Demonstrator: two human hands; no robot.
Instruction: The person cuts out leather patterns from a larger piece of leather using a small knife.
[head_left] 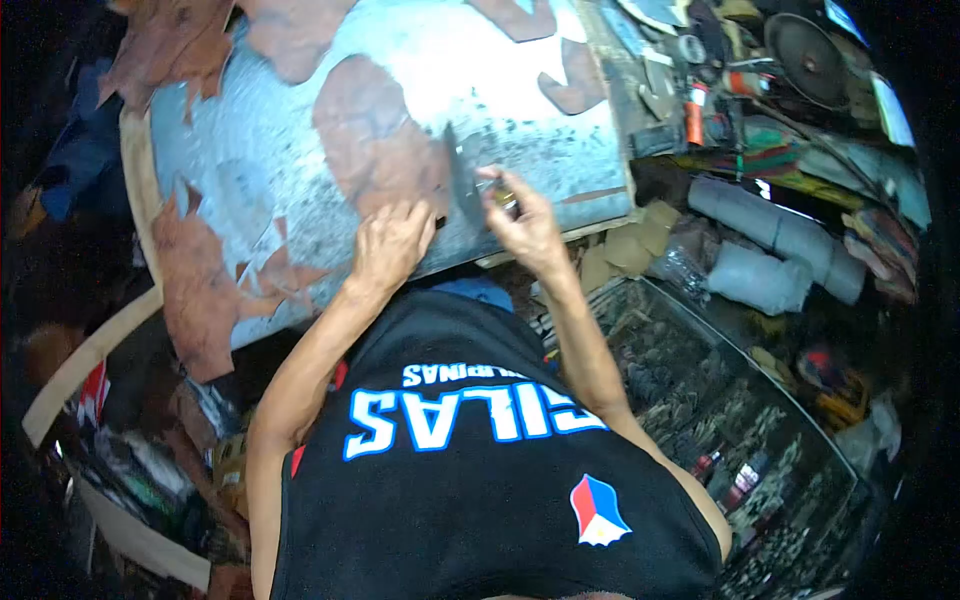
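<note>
A reddish-brown piece of leather (370, 130) lies on a worn metal-topped work surface (540, 150). My left hand (393, 243) is at its near edge, fingers curled and pressed together on the leather. Just to the right, my right hand (523, 222) is closed around a knife (506, 199) with a yellowish handle. A dark, blurred blade shape shows to the left of that hand, beside the leather's right edge. My fingers hide part of the handle.
More brown leather (200, 285) hangs over the surface's left edge, with other pieces along the far side. Tools and an orange-red tube (695, 113) crowd the right. Grey rolls (775, 228) lie below them. A glass-topped case (700, 420) stands near my right elbow.
</note>
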